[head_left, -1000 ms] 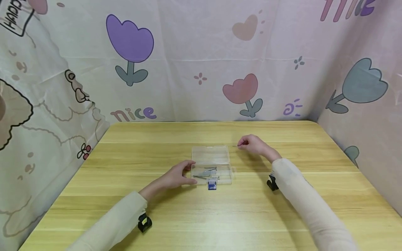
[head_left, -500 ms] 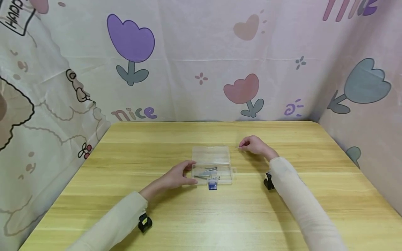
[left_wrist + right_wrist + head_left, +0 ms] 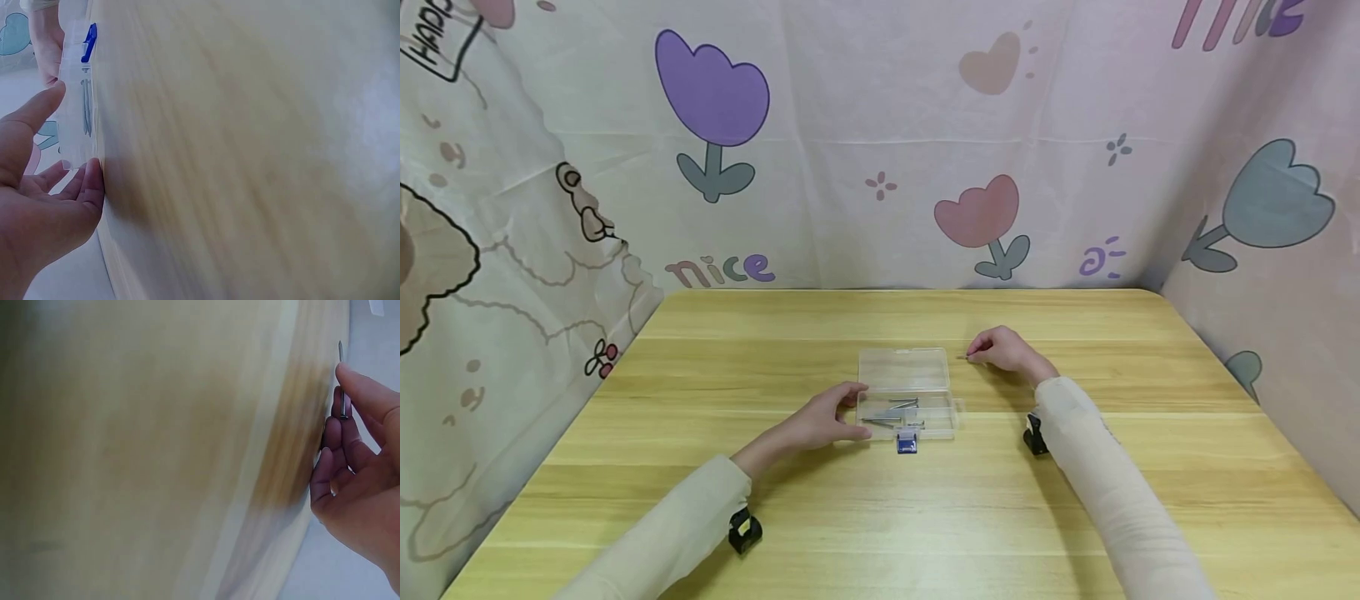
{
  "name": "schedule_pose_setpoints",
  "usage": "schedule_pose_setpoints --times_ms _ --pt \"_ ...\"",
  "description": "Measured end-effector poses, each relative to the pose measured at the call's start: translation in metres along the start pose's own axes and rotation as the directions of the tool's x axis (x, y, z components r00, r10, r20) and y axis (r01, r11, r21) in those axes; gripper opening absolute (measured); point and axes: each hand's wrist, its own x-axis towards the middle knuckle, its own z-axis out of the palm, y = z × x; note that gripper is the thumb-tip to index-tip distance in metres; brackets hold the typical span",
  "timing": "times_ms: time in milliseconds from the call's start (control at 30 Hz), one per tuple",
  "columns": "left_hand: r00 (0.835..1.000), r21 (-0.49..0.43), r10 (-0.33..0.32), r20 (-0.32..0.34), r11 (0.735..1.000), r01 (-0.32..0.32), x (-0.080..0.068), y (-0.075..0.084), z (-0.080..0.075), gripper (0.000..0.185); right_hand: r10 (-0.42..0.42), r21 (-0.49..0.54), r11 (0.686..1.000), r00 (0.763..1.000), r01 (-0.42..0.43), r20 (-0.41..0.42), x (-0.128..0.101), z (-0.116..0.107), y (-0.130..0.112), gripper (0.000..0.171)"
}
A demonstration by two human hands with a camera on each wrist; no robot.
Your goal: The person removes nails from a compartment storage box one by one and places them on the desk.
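Observation:
A small clear plastic box (image 3: 907,398) with an open lid and a blue latch (image 3: 907,444) lies mid-table, with several grey nails (image 3: 891,412) inside. My left hand (image 3: 826,417) holds the box's left side between thumb and fingers; the left wrist view shows the box (image 3: 80,106) edge-on against that hand (image 3: 44,187). To the right of the box, my right hand (image 3: 1000,348) pinches a thin nail (image 3: 964,357) low over the table. The right wrist view shows the nail (image 3: 341,378) held between thumb and fingertips (image 3: 353,384).
The wooden table (image 3: 925,500) is enclosed by printed fabric walls (image 3: 880,142) at the back, left and right. Black wrist-camera mounts (image 3: 743,530) sit under both sleeves.
My right hand with the nail has sunk slightly and drifted a little toward me. The left hand and the box have not moved.

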Motion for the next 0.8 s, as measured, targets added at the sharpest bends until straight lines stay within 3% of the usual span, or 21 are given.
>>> schedule_pose_setpoints --times_ms 800 --pt "1.000 0.019 0.014 0.000 1.000 -0.014 0.0014 -0.0015 0.0004 0.070 0.020 -0.008 1.000 1.000 -0.020 0.019 0.0020 0.0008 0.0012 0.008"
